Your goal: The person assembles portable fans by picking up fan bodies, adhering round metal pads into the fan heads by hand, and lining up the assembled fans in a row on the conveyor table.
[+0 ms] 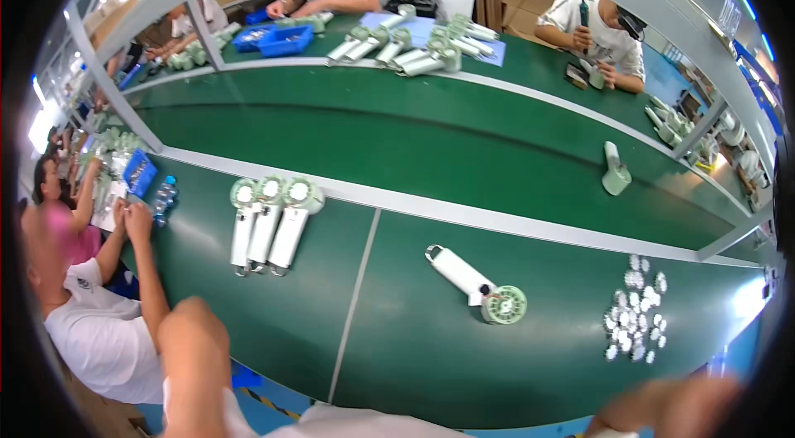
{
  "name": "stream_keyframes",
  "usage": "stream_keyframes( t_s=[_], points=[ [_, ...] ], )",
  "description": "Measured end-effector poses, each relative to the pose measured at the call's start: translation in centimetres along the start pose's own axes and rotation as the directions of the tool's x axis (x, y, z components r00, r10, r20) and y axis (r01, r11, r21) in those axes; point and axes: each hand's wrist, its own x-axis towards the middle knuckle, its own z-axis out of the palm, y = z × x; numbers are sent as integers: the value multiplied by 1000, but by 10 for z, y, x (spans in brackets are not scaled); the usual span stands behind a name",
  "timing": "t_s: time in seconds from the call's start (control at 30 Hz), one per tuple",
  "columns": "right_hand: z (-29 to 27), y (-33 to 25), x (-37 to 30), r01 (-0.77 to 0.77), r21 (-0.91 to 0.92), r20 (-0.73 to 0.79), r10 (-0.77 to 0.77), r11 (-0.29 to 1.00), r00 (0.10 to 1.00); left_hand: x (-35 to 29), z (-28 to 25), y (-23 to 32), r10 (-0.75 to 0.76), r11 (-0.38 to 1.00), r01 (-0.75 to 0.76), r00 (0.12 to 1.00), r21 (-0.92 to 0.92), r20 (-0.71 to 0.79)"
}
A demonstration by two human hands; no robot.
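Note:
At the lower left, my left arm rises from a white sleeve and ends in a blurred, rounded shape, possibly my left hand [195,324]; no fingers can be made out. At the lower right edge, my right hand [675,405] is smeared by motion and partly cut off, so its grip does not show. Between them on the green bench lies a handheld fan [460,274] with a white handle, wire loop and open green round head. Right of it, near my right hand, is a scattered group of small whitish toothed discs [636,305].
Three similar fans [274,223] lie side by side on the left. A bottle [166,199] and blue bin [139,172] stand beside a seated co-worker [108,330]. Beyond a pale rail [447,219], a green belt [389,136] carries one fan [614,169]. Several people work opposite.

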Motion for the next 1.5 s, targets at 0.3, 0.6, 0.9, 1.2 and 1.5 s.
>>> stream_keyframes(
  t_s=[0.3,0.6,0.9,1.2,1.5],
  points=[
    [251,193,-123,-634,-518,142,788,575,599,61,228,-80,132,982,-83,945,-172,299],
    [286,211,-125,-874,-283,383,883,394,273,4,194,2,-383,924,347,847,162,368],
    [63,1,-95,-908,131,968,145,397,204,-45,174,58,-739,664,743,637,81,221],
    [88,-80,-58,-732,224,964,-257,644,68,-73,175,59,-712,687,726,680,-24,174],
    [73,-104,-54,-797,259,950,6,545,313,-52,170,41,-552,834,551,833,-32,-41]
  ],
)
